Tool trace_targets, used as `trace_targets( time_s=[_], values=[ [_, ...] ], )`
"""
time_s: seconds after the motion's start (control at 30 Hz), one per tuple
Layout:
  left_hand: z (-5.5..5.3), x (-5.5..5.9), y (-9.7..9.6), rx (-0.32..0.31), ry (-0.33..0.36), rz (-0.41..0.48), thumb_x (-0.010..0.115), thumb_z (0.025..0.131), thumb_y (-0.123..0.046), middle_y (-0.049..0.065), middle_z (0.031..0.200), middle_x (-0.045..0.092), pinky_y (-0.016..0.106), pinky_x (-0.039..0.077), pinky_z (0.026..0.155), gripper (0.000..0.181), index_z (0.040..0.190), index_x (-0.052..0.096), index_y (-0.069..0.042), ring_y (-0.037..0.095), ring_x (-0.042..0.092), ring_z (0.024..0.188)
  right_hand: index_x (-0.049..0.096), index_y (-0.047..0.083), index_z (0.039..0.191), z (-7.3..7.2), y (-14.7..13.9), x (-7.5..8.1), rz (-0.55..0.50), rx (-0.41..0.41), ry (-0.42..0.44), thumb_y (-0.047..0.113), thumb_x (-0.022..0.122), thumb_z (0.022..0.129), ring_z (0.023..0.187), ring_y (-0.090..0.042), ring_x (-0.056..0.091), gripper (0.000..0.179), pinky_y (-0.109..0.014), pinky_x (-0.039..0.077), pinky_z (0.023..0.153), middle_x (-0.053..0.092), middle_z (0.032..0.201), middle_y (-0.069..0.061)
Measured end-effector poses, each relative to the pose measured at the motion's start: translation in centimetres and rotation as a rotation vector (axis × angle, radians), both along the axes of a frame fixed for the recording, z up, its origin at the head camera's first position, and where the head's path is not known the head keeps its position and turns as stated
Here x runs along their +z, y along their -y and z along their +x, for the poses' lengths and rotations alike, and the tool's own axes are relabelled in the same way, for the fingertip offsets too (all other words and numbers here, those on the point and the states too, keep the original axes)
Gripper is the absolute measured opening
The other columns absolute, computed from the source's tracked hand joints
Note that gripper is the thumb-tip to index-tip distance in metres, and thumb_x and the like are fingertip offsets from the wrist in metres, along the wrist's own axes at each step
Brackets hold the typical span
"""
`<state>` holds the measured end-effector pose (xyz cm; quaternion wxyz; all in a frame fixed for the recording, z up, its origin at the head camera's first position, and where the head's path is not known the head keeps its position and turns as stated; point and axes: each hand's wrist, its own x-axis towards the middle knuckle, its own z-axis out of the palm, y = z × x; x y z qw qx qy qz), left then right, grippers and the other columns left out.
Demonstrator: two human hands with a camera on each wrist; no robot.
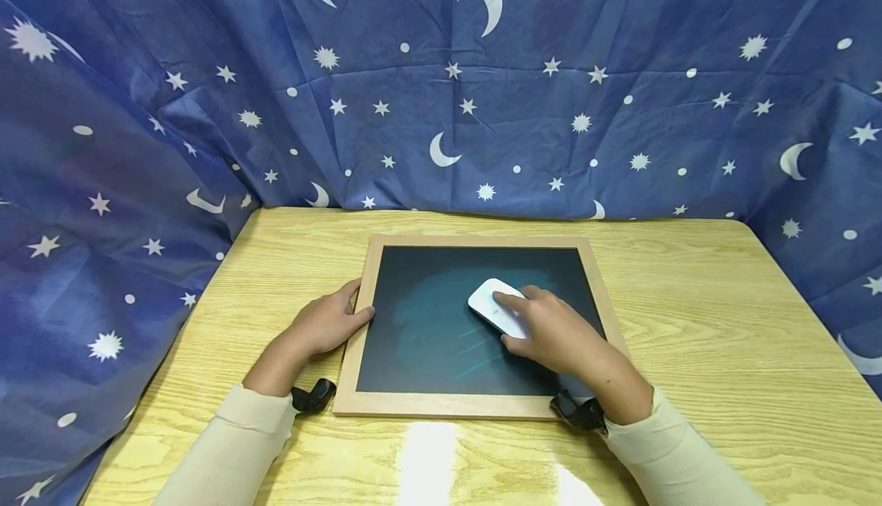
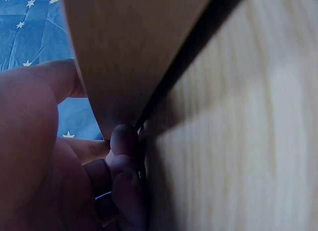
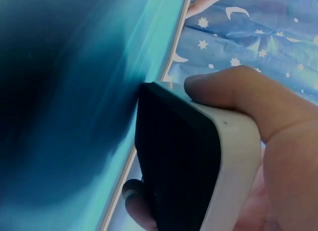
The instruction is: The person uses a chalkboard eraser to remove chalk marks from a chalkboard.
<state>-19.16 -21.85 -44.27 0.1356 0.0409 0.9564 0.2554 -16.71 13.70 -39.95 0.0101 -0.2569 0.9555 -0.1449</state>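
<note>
Two bare hands at work on a wood-framed chalkboard (image 1: 420,284), which lies on a wood-grain tabletop (image 1: 703,322) at the centre of the frame, slightly low. The right hand (image 1: 558,330) holds a white chalkboard eraser (image 1: 491,311) over the right-centre part of the writing surface; its grip is narrow, with thumb and fingers set about the eraser's white body. In the right wrist view the eraser is tilted, showing a black underside turned toward the board; whether its edge touches the surface cannot be told. A small, faint marking appears on the eraser's white top but is too small to read.

The left hand (image 1: 324,322) grips the wooden frame (image 1: 482,242) at its left side, the grip narrow: the thumb lies over the frame, and in the left wrist view the other fingers curl at its outer edge, close to the tabletop. Pale blue-green streaks (image 1: 475,347) cross the board below the eraser, and a hazy smear of like colour spreads left of it. Cream sleeves (image 1: 227,445) and black wrist devices (image 1: 313,396) occupy the lower part. A blue cloth (image 1: 386,31) printed with white moons and stars fills the upper half.
</note>
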Motion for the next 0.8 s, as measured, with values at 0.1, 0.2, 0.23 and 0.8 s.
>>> trace_targets(
  time_s=[0.1,0.2,0.23,0.8],
  values=[
    [0.0,0.0,0.0,-0.004,0.0,0.001,0.052,0.098,-0.045,0.002,0.075,0.066,0.033,0.047,0.06,0.072,0.158,0.028,-0.013,0.015,0.061,0.061,0.06,0.014,0.14,0.2,0.1,-0.2,0.003,0.039,-0.025,0.027,0.078,0.084,0.106,-0.035,0.065,0.061,-0.049,0.054,0.086,0.062,0.124,-0.026],
    [0.1,0.0,0.0,-0.004,0.001,0.002,0.052,0.098,-0.045,0.002,0.076,0.067,0.033,0.047,0.061,0.072,0.159,0.027,-0.013,0.015,0.062,0.061,0.06,0.014,0.14,0.3,0.2,-0.3,0.011,0.056,-0.046,0.027,0.078,0.084,0.107,-0.036,0.064,0.06,-0.05,0.054,0.088,0.062,0.124,-0.025],
    [0.1,0.0,0.0,-0.004,0.001,0.002,0.052,0.098,-0.045,0.002,0.077,0.067,0.033,0.047,0.062,0.073,0.159,0.027,-0.013,0.015,0.062,0.062,0.06,0.015,0.14,0.3,0.3,-0.4,0.013,0.055,-0.052,0.027,0.078,0.084,0.106,-0.036,0.064,0.06,-0.049,0.054,0.087,0.062,0.124,-0.025],
    [0.1,0.2,-0.2,0.005,0.012,0.028,0.053,0.098,-0.044,0.003,0.078,0.068,0.032,0.047,0.059,0.073,0.159,0.027,-0.013,0.015,0.063,0.061,0.062,0.009,0.138,-1.1,-2.0,0.5,0.032,-0.084,-0.005,0.018,0.076,0.081,0.076,-0.022,0.057,0.058,-0.038,0.05,0.067,0.064,0.106,-0.023]
  ],
)
